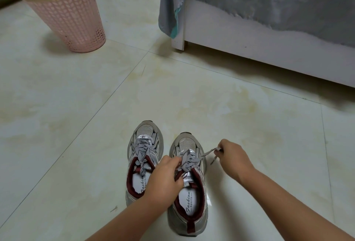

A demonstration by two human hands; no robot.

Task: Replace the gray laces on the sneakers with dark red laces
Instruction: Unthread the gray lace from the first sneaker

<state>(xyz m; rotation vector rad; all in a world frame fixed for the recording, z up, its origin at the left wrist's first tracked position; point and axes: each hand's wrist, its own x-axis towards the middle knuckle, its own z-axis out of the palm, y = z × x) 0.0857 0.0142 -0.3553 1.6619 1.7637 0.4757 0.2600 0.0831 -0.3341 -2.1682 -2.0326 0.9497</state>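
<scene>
right grip (233,157): fingers curled, pinching the free end of the gray lace (208,152) and drawing it out sideways. left grip (166,178): curled onto the laces at the tongue of the right sneaker (189,192), likely steadying it. left sneaker (142,156) beside it on the floor (76,125), laced and tied. dark red laces not seen.

Two gray-and-silver sneakers with dark red collars stand side by side at lower centre, toes pointing up-frame. The left sneaker (143,162) keeps its gray lace tied. The right sneaker (189,183) has its gray lace (206,153) pulled out rightward.
</scene>
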